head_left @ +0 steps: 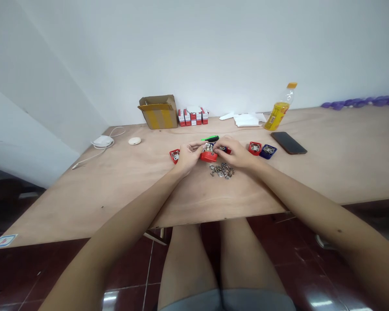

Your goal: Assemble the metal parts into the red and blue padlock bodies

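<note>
My left hand (188,156) and my right hand (233,152) meet over the middle of the wooden table (116,190). Both have fingers closed around a small red part with a metal piece on top (208,153). A pile of small metal pieces (222,170) lies just in front of my hands. A red part (174,155) sits left of my left hand. Another red part (254,147) and a blue part (267,150) lie right of my right hand. A green and black tool (210,138) rests behind my fingers.
A black phone (288,142) and a yellow drink bottle (280,108) are at the right. A cardboard box (158,112), small red and white boxes (192,116), white papers (246,119), a white charger with cable (102,141) and a round white object (134,141) lie farther back.
</note>
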`<state>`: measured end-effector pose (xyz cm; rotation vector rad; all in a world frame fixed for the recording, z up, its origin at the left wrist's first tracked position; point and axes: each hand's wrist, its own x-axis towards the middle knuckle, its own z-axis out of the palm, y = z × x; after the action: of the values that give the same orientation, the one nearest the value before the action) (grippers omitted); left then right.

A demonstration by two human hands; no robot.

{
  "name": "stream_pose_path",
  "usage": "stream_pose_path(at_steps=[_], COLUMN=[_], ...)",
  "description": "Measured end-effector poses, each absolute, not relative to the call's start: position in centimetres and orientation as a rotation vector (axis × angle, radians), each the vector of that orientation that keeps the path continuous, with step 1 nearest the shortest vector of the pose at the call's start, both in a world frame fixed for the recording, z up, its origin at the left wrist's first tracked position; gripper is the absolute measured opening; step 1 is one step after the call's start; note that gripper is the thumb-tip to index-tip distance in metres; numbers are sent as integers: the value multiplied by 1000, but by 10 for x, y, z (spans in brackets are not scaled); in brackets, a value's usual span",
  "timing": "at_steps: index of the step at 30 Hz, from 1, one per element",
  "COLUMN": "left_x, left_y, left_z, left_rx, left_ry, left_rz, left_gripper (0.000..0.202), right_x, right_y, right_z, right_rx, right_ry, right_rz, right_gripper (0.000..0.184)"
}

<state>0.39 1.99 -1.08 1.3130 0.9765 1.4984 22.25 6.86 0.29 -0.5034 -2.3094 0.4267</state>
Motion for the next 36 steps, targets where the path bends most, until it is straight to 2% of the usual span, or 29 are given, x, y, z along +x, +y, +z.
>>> stream_pose_path(at_steps=[4, 12, 25, 36], left_x=[6, 6, 7, 8], left_y=[18, 17, 16, 16], left_z=[-10, -10, -10, -9], left_rx=[1358, 1365, 1364, 1361], left_ry=[981, 1000, 969, 971], left_rz=[1467, 1442, 1437, 1439], left_gripper=[49, 49, 49, 49], right_x=[222, 219, 220, 219], right_y=[62, 61, 65, 57], right_z=[6, 3, 6, 8], right_rx=[-582, -541, -495, -582], right_ry=[-2157, -2076, -2123, -2096], right_rz=[540, 654, 544, 579], right_gripper=[12, 21, 17, 19])
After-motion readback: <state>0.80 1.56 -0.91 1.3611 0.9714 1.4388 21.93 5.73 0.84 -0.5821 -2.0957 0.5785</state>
